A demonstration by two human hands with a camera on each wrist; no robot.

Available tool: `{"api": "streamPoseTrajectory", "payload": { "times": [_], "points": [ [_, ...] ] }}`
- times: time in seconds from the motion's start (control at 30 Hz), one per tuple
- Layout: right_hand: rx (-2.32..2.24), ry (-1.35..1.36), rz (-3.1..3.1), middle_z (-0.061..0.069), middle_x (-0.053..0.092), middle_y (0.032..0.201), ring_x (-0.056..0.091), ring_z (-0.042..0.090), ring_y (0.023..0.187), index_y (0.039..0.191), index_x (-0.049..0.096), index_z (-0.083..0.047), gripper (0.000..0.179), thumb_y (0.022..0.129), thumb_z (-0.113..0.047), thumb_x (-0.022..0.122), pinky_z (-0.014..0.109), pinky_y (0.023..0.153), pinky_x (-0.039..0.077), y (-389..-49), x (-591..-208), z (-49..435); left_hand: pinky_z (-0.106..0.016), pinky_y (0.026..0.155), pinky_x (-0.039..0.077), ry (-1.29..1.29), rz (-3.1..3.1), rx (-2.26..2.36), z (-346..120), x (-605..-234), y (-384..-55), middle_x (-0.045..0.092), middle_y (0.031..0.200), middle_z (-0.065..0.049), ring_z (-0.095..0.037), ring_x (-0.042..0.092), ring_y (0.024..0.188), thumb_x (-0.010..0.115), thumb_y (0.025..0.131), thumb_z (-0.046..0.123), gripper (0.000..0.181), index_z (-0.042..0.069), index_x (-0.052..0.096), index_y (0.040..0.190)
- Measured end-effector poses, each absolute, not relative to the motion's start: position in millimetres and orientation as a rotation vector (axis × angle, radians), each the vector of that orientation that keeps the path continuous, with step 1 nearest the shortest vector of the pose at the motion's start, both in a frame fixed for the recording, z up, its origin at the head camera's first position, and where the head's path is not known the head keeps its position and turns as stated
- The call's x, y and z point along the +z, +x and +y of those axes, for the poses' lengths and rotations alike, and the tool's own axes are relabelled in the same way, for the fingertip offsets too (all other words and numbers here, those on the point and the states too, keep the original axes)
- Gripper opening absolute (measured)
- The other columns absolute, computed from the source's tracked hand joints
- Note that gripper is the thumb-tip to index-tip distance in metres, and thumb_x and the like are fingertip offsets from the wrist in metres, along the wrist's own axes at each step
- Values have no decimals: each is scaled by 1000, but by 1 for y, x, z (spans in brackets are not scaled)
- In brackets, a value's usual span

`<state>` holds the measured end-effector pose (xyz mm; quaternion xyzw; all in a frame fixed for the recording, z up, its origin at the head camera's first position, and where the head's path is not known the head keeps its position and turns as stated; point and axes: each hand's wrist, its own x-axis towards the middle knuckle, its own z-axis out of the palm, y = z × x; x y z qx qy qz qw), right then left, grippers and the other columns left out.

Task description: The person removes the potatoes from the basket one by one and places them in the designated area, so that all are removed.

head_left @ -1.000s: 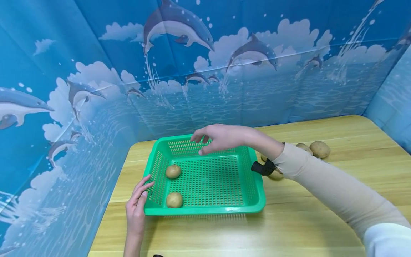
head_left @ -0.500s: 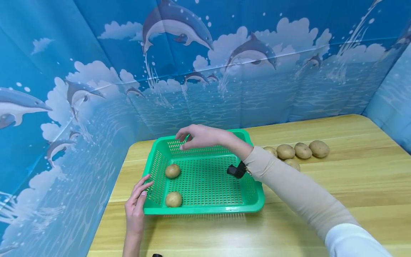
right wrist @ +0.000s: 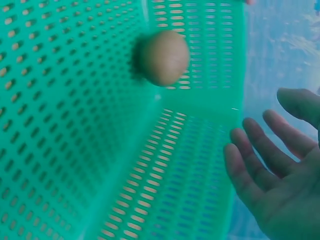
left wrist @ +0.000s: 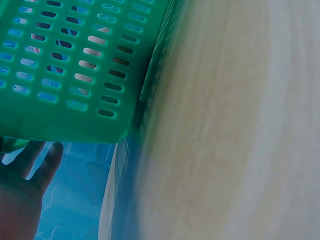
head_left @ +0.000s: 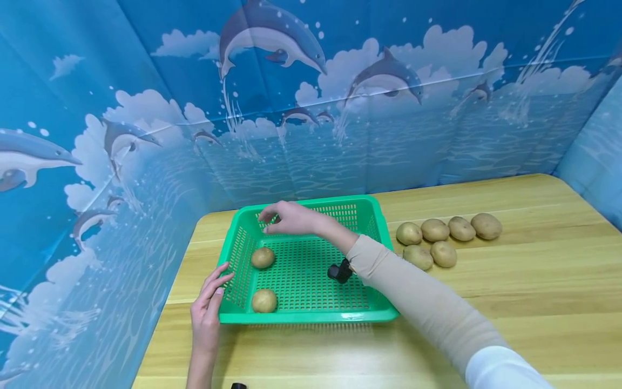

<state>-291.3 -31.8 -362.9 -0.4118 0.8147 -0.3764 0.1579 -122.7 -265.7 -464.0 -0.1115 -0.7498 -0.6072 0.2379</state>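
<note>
A green plastic basket (head_left: 311,317) with slotted walls stands on the table, holding a potato (head_left: 263,257) by its left wall and another potato (head_left: 264,301) in the near left corner. My left hand (head_left: 207,316) rests against the basket's left rim, fingers fairly straight and fingertips at the edge. Above the far left part of the basket hovers my right hand (head_left: 291,218), with its forearm crossing over the right side. The right wrist view shows that hand (right wrist: 280,170) empty, its fingers loosely bent near the rim, with one potato (right wrist: 166,57) inside the basket beyond.
Right of the basket, several potatoes lie in two rows on the wooden table (head_left: 525,281), among them one potato (head_left: 486,226) at the row's right end. A blue dolphin-print curtain (head_left: 311,151) hangs behind the table and along its sides.
My right hand has moved left over the basket and lately a little lower. Its arm now uncovers the potatoes on the table. The left hand and both potatoes in the basket stay put.
</note>
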Motion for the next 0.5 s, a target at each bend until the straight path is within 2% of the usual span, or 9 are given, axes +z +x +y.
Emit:
{"api": "streamPoseTrajectory", "payload": {
  "times": [0.3,0.5],
  "points": [
    [-1060,-1210,2373,12,60,131,61,20,110,132,59,-4,37,98,-17,62,27,90,49,-294,-391,-43,-28,110,31,-308,-2057,-1670,-266,-465,-123,53,139,-18,-29,40,137,41,100,-8,30,-10,65,117],
    [-970,-1218,2383,11,59,134,57,26,118,134,57,-4,40,98,-20,63,32,96,46,-297,-403,-45,-28,111,30,-310,-2070,-1669,-267,-465,-123,52,140,-18,-28,40,138,40,100,-6,30,-11,64,118]
  ]
}}
